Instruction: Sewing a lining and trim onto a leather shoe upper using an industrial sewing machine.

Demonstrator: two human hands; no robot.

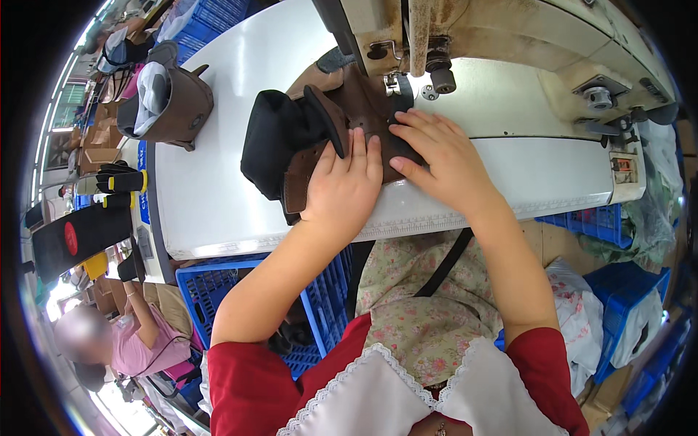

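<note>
A brown leather shoe upper (363, 102) with black lining (273, 138) lies on the white sewing table, its far right part at the presser foot (392, 83) of a sewing machine (523, 33). My left hand (345, 185) rests flat on the near side of the upper, fingers stretched out and pointing away from me. On the right edge of the leather, close to the presser foot, my right hand (440, 160) presses down with its fingertips, thumb apart from the fingers. Neither hand is wrapped round anything. The needle's point cannot be made out.
Another brown upper (182, 112) with pale pieces inside stands at the table's left end. Below the table's front edge is a blue crate (323, 312) holding dark items. A blue bin (622, 305) stands low right. A person in pink (145, 334) sits at the left.
</note>
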